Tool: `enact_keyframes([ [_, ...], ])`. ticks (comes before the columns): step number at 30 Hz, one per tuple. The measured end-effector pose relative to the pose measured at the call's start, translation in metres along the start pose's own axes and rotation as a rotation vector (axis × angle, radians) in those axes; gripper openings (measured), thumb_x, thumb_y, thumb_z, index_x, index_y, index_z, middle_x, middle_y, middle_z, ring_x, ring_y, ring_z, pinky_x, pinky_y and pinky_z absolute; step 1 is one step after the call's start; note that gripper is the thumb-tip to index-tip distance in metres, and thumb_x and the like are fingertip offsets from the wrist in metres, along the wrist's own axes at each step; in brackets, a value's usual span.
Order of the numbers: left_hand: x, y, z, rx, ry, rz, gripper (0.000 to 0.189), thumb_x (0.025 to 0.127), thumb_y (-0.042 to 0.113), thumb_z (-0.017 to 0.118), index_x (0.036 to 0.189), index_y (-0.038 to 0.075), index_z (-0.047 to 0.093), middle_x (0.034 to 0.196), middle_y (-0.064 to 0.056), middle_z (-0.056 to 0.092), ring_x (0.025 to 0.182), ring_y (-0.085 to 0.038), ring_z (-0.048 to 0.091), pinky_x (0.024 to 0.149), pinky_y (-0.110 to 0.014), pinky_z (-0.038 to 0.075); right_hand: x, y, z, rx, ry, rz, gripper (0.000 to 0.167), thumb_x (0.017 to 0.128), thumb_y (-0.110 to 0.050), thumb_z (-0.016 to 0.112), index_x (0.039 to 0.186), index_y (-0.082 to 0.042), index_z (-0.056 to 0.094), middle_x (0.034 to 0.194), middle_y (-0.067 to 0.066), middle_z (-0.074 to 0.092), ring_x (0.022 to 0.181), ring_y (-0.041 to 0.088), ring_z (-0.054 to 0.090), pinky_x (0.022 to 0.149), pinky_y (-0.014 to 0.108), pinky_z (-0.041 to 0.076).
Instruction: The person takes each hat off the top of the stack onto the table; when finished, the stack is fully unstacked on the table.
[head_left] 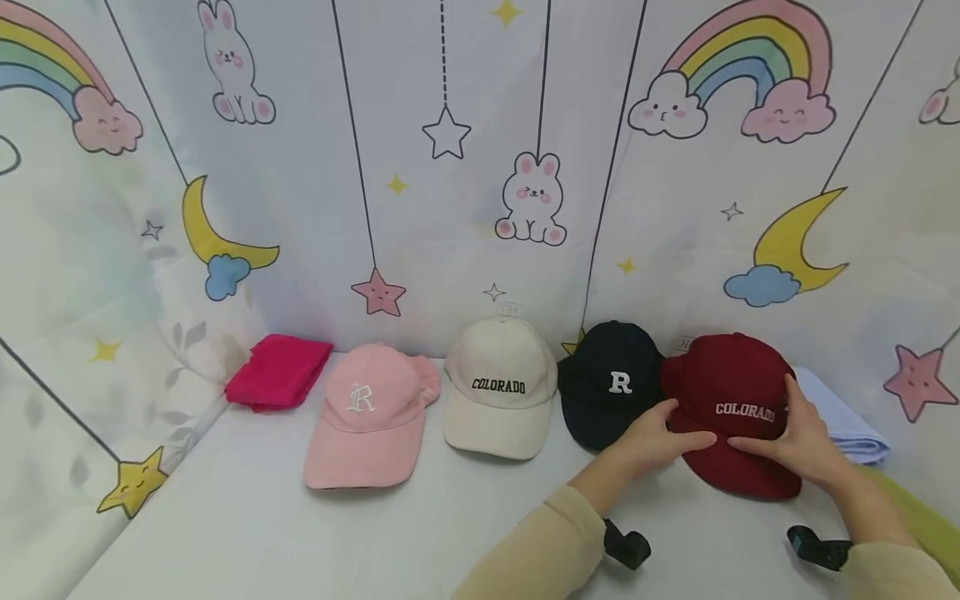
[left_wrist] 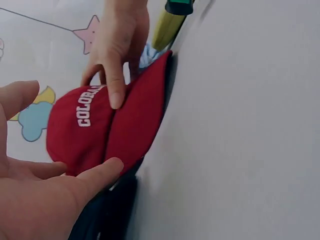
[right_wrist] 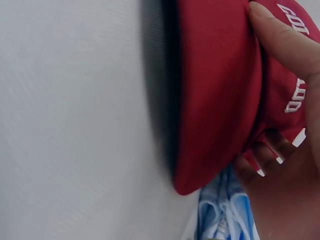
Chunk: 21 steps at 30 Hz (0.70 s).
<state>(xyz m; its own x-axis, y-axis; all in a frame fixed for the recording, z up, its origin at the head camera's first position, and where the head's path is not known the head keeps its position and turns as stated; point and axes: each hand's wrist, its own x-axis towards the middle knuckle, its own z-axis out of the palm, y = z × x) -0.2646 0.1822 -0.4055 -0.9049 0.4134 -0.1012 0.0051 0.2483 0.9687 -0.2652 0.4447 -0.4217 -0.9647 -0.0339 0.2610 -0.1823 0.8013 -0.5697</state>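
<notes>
A dark red baseball cap (head_left: 731, 375) with COLORADO in white on its front sits at the right end of a row of caps. My right hand (head_left: 813, 442) holds its right side, the thumb over the front above the brim and the fingers curled round the side, as the right wrist view shows. At the cap's left side is my left hand (head_left: 652, 437). Its straight thumb touches the brim, and its fingers are spread, one raised off the cap in the left wrist view. A black cap (head_left: 611, 375) with a white R stands just left of the red one.
Further left are a cream COLORADO cap (head_left: 498, 392), a pink cap (head_left: 367, 417) and a folded bright pink cloth (head_left: 277, 372). Folded light blue cloth (head_left: 851, 425) lies behind my right hand, with something yellow-green (head_left: 918, 517) at the right edge. A patterned curtain (head_left: 450, 225) hangs behind the white table (head_left: 300, 542).
</notes>
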Motion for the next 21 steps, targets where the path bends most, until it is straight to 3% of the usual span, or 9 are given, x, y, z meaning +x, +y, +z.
enact_keyframes([
  [7,-0.016,0.003,-0.040,0.016,-0.027,0.122,0.065,0.091,0.038,0.075,0.149,0.021,0.049,0.142,0.009,0.053,0.118,-0.010,0.059,0.090,-0.029,0.053,0.003,-0.002,0.007,0.018,0.007,0.006,0.127,0.081,-0.026,0.086,0.155,0.006,-0.011,0.141,0.042,0.024,0.122,0.062,0.026,0.084,0.082,0.036],
  [11,-0.030,0.005,-0.062,-0.022,-0.041,0.183,0.065,0.092,0.035,0.075,0.150,0.022,0.048,0.142,0.012,0.051,0.119,-0.007,0.058,0.088,-0.024,0.052,0.008,-0.005,0.009,0.043,0.008,-0.004,0.123,0.083,-0.025,0.085,0.156,0.005,-0.009,0.142,0.042,0.024,0.124,0.061,0.027,0.086,0.081,0.036],
  [17,-0.048,0.005,-0.089,-0.064,-0.059,0.247,0.065,0.092,0.032,0.074,0.150,0.026,0.046,0.141,0.016,0.049,0.116,-0.001,0.056,0.083,-0.023,0.052,0.016,-0.006,0.011,0.075,0.001,0.004,0.120,0.084,-0.024,0.084,0.157,0.001,-0.008,0.145,0.042,0.022,0.128,0.063,0.025,0.089,0.081,0.034],
  [21,-0.061,0.002,-0.109,-0.045,-0.063,0.281,0.068,0.093,0.032,0.073,0.153,0.025,0.042,0.145,0.013,0.047,0.122,-0.007,0.054,0.086,-0.024,0.051,0.018,-0.005,0.014,0.072,0.003,0.010,0.118,0.085,-0.024,0.083,0.157,0.003,-0.007,0.144,0.043,0.022,0.128,0.065,0.025,0.088,0.080,0.035],
])
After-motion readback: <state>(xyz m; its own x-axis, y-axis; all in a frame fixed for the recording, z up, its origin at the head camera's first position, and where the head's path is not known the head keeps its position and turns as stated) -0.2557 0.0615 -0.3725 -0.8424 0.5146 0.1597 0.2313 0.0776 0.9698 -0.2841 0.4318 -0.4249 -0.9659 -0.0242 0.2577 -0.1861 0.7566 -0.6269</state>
